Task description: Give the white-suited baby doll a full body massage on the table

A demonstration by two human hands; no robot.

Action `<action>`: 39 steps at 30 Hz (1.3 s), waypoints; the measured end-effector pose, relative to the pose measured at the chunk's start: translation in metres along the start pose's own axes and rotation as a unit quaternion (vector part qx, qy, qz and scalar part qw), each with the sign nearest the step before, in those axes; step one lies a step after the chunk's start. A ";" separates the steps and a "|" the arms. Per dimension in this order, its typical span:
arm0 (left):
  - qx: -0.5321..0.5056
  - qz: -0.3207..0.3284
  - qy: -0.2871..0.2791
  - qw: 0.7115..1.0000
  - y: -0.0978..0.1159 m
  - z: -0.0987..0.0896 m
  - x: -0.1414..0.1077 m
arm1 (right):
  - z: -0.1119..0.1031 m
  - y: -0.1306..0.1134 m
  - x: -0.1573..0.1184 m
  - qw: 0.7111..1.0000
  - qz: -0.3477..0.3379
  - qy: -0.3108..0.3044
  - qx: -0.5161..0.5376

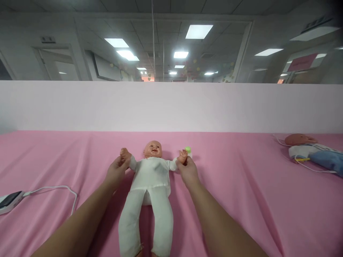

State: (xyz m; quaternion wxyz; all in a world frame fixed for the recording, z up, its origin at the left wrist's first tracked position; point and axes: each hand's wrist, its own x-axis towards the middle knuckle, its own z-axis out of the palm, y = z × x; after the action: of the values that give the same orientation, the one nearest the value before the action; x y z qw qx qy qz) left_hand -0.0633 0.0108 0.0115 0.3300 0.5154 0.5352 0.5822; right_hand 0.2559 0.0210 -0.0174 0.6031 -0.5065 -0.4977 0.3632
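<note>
A baby doll (152, 175) with a white cloth body lies on its back, its head toward the far side and its legs toward me. My left hand (118, 169) is closed around the doll's arm at the left, just below its small hand. On the other side, my right hand (189, 171) grips the doll's other wrist. Both doll arms are spread outward and bent up. Partly hidden behind my right hand stands a small white bottle with a green cap (188, 149).
A pink sheet (235, 214) covers the table, with a white panel (171, 107) and glass behind it. At the left lies a white device with a dark screen (11, 201) and a cable. Another doll (317, 153) in blue and white, with thin tubes, lies far right.
</note>
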 end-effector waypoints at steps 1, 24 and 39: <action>0.036 0.028 -0.022 0.999 0.002 0.002 -0.003 | 0.004 -0.007 -0.007 0.999 -0.029 -0.024 -0.022; 0.112 0.032 0.018 0.993 0.000 0.004 -0.007 | -0.019 0.007 0.010 0.995 0.060 0.037 0.066; 0.111 -0.016 0.120 0.986 -0.004 0.002 -0.016 | -0.019 0.009 0.004 0.985 0.100 0.004 0.139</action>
State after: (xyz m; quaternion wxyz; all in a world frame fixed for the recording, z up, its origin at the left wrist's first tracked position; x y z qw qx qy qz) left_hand -0.0583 -0.0033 0.0035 0.2132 0.4668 0.6401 0.5718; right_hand 0.2759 0.0219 -0.0251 0.6303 -0.4662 -0.3864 0.4859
